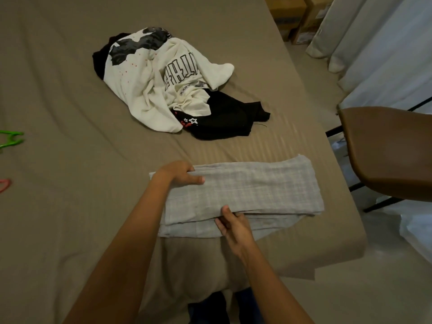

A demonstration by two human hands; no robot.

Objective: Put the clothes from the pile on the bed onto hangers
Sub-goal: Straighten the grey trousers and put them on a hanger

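A folded grey checked garment (247, 195) lies flat on the bed near its front right corner. My left hand (180, 174) holds its far left end, thumb on top and fingers curled over the edge. My right hand (233, 225) pinches the near edge, thumb on top and fingers tucked under the upper layer. Farther back lies the pile of clothes (168, 85): white printed shirts over black garments. A green hanger (10, 139) and a red hanger (4, 184) peek in at the left edge of the bed.
The bed (70, 90) has a taupe sheet. A brown chair (388, 150) stands close to its right edge. Cardboard boxes (294, 15) and pale curtains (374, 43) are at the back right. Floor runs along the right side.
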